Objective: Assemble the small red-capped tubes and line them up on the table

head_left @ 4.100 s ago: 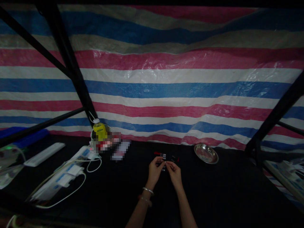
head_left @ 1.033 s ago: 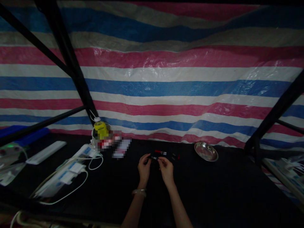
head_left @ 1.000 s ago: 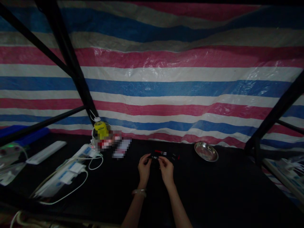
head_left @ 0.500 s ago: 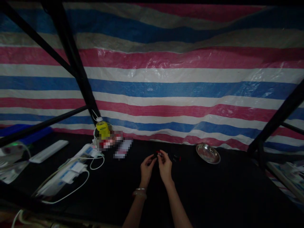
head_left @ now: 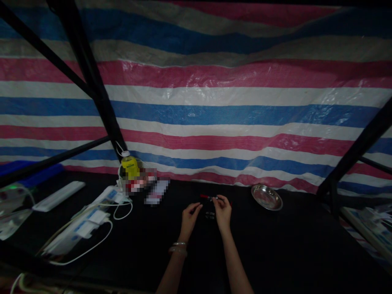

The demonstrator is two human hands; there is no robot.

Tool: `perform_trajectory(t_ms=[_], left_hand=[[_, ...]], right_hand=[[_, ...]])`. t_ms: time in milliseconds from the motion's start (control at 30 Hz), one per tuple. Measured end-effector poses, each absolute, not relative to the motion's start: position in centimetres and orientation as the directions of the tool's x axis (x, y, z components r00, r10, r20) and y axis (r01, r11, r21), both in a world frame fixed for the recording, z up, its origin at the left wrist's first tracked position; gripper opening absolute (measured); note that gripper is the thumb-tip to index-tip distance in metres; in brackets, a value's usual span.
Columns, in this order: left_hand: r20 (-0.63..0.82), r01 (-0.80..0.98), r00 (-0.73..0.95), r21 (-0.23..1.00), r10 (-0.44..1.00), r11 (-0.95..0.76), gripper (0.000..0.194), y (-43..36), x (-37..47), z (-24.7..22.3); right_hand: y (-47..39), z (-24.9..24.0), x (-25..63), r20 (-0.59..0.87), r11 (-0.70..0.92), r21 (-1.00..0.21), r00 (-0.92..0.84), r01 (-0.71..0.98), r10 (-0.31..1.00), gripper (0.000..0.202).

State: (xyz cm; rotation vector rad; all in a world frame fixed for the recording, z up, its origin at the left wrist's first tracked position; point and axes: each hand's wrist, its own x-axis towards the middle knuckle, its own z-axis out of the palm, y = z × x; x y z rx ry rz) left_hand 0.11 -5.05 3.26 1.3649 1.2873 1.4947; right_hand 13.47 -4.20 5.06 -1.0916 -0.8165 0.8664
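My right hand [head_left: 223, 210] pinches a slim, small piece with a red end [head_left: 204, 196] and a silvery part by the fingertips; its kind is too dim to tell. Left of it, my left hand [head_left: 189, 218] has thumb and fingers closed together, and whatever they may hold is lost against the black table [head_left: 263, 249]. Between the hands shows a small dark object with silvery marks [head_left: 210, 214], too dim to name. A bit of red shows just behind my right fingers. The left wrist wears bracelets [head_left: 179, 247].
To the right stands a shallow round metal dish [head_left: 267, 197]. On the left are a yellow bottle [head_left: 131, 166], power strips [head_left: 79, 224] with white cables and a white bar [head_left: 59, 196]. Black frame posts [head_left: 101, 110] and a striped tarp [head_left: 214, 114] bound the table.
My hands have moved apart, the right one shifting right with the red-ended piece. The dark object with silvery marks now shows between them. The view has shifted slightly.
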Motion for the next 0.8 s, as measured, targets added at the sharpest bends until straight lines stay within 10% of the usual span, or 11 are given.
perform_trajectory(t_ms=[800], left_hand=[[0.412,0.537,-0.172,0.801,0.895,-0.265,0.021,-1.8,-1.5,0.3]], right_hand=[[-3.8,0.5,17.0,0.320,0.237,-0.924,0.268,0.302,0.909,0.021]])
